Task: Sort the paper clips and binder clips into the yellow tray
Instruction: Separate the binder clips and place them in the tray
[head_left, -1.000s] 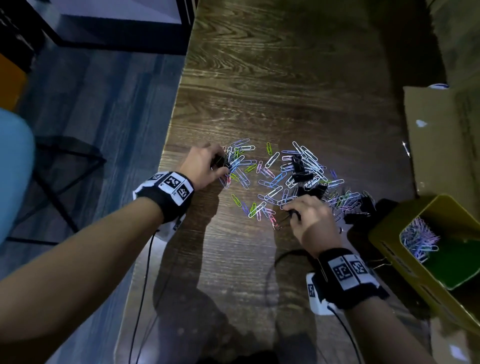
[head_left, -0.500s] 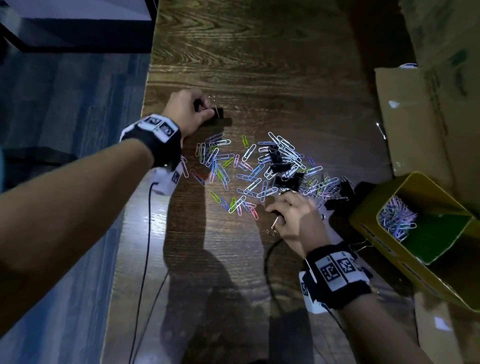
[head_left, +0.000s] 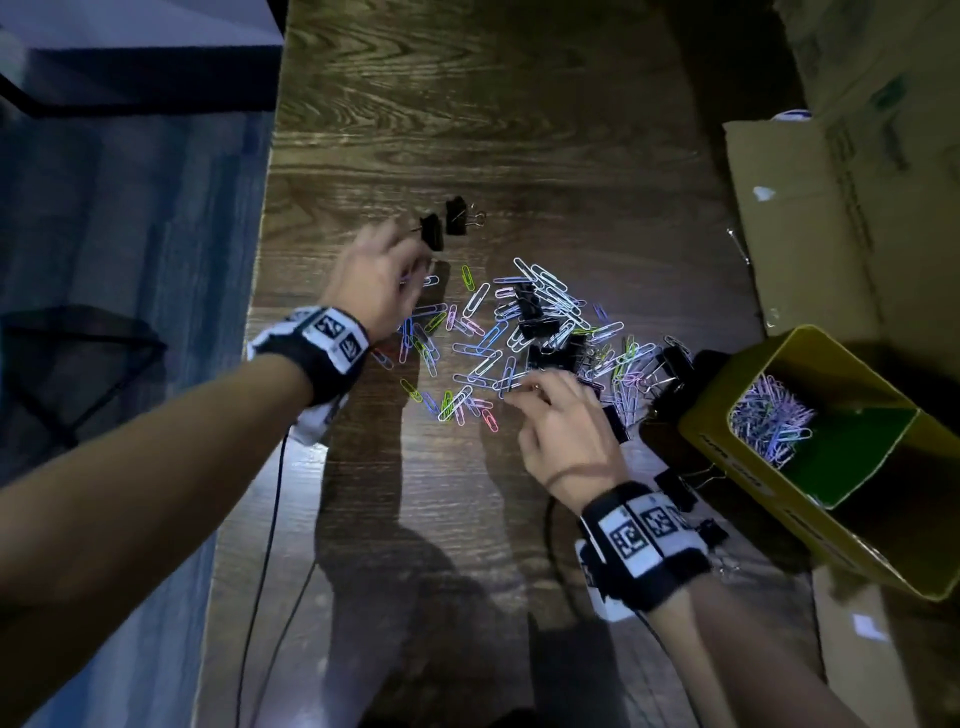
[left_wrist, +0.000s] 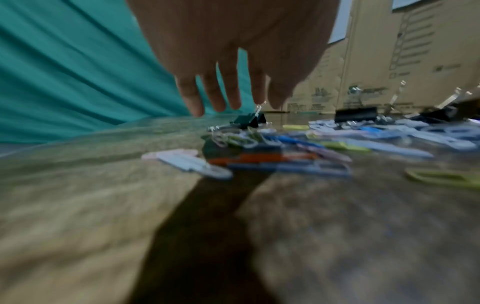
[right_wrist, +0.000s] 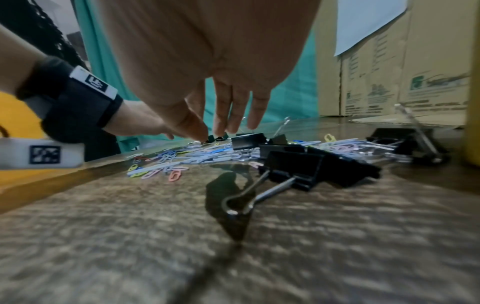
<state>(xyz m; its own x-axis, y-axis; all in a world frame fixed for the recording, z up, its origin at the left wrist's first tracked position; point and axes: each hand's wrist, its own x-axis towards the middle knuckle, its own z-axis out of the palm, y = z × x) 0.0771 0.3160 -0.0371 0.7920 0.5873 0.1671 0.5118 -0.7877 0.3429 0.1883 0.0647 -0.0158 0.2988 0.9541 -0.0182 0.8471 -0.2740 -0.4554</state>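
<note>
Several coloured paper clips (head_left: 483, 338) lie spread on the wooden table (head_left: 467, 130), with black binder clips (head_left: 540, 327) mixed among them. Two binder clips (head_left: 441, 224) stand apart on the far side. My left hand (head_left: 415, 254) hovers just short of them; its fingers (left_wrist: 228, 96) hang straight and hold nothing. My right hand (head_left: 522, 387) reaches into the near edge of the pile, its fingertips (right_wrist: 221, 127) down on the paper clips. One binder clip (right_wrist: 291, 170) lies under that palm. At the right stands the yellow tray (head_left: 727, 415), one compartment holding paper clips (head_left: 769, 421).
Cardboard boxes (head_left: 810, 234) stand along the table's right side behind the tray. More binder clips (head_left: 675, 364) lie beside the tray's left wall. The table's left edge (head_left: 260, 312) drops to a blue floor. Black cables (head_left: 270, 519) run over the near part of the table.
My left hand carried a binder clip from the pile's left side to the far side, let it go beside another, and now hangs open. My right hand released its binder clip.
</note>
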